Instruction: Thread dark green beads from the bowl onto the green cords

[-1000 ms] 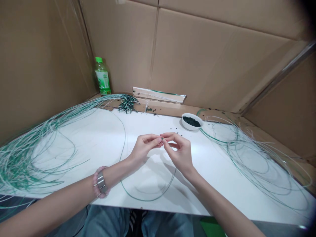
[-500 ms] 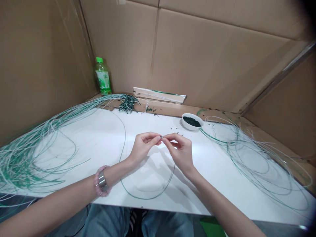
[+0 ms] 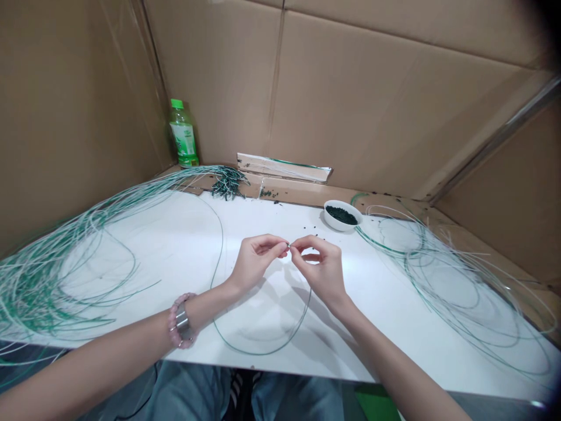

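Observation:
My left hand (image 3: 253, 263) is closed in a pinch over the white table, its thumb and fingertips on a tiny dark piece (image 3: 288, 244) too small to identify. Facing it, my right hand (image 3: 322, 269) pinches the tip of a thin green wire (image 3: 263, 354); the fingertips of both hands almost touch. From under the right hand the wire loops across the tabletop and runs up toward the back left. A white bowl (image 3: 343, 226) of small black pieces (image 3: 340, 216) stands behind my right hand.
A large bundle of green and white wires (image 3: 87, 234) with dark ends (image 3: 228, 184) covers the left side. More coiled wires (image 3: 421, 257) lie at the right. A green bottle (image 3: 183, 137) stands in the back corner. Cardboard walls (image 3: 350, 93) enclose the table (image 3: 175, 245).
Both hands stay in nearly the same place, still pinching. My right fingertips have shifted very slightly at the meeting point. The view has moved a little.

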`<control>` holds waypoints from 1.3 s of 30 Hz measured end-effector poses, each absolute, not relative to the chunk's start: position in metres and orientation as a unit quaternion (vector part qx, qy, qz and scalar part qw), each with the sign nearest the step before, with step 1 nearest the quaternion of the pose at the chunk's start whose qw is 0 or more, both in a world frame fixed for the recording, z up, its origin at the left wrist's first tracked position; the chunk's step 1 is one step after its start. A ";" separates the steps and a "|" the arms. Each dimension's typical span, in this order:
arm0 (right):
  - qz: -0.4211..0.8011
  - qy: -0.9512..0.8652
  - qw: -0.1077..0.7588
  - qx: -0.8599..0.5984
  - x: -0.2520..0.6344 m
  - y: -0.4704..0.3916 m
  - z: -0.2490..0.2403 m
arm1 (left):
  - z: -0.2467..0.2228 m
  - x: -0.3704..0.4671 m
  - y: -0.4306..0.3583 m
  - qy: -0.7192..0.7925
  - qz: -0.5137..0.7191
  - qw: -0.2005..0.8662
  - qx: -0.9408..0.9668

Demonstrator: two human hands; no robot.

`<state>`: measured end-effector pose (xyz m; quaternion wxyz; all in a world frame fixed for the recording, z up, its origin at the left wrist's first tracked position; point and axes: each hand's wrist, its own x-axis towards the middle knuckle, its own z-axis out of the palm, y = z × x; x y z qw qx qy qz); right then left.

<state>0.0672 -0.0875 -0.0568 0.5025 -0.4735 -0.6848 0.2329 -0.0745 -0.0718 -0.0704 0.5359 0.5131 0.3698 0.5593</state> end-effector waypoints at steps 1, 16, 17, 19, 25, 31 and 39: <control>0.230 -0.688 0.502 -0.472 0.067 -0.087 -0.057 | -0.071 -0.075 -0.071 0.371 0.559 0.534 0.515; 0.265 -0.669 0.530 -0.449 0.069 -0.084 -0.058 | -0.073 -0.078 -0.068 0.376 0.569 0.499 0.535; 0.272 -0.663 0.531 -0.453 0.068 -0.084 -0.059 | -0.074 -0.078 -0.067 0.377 0.572 0.496 0.533; 0.281 -0.655 0.532 -0.458 0.068 -0.083 -0.059 | -0.074 -0.078 -0.067 0.377 0.573 0.497 0.532; 0.290 -0.654 0.531 -0.453 0.069 -0.082 -0.059 | -0.075 -0.079 -0.068 0.361 0.560 0.507 0.547; 0.294 -0.656 0.529 -0.451 0.070 -0.082 -0.059 | -0.074 -0.081 -0.068 0.351 0.559 0.499 0.562; 0.290 -0.675 0.502 -0.456 0.069 -0.083 -0.060 | -0.076 -0.080 -0.065 0.369 0.551 0.463 0.588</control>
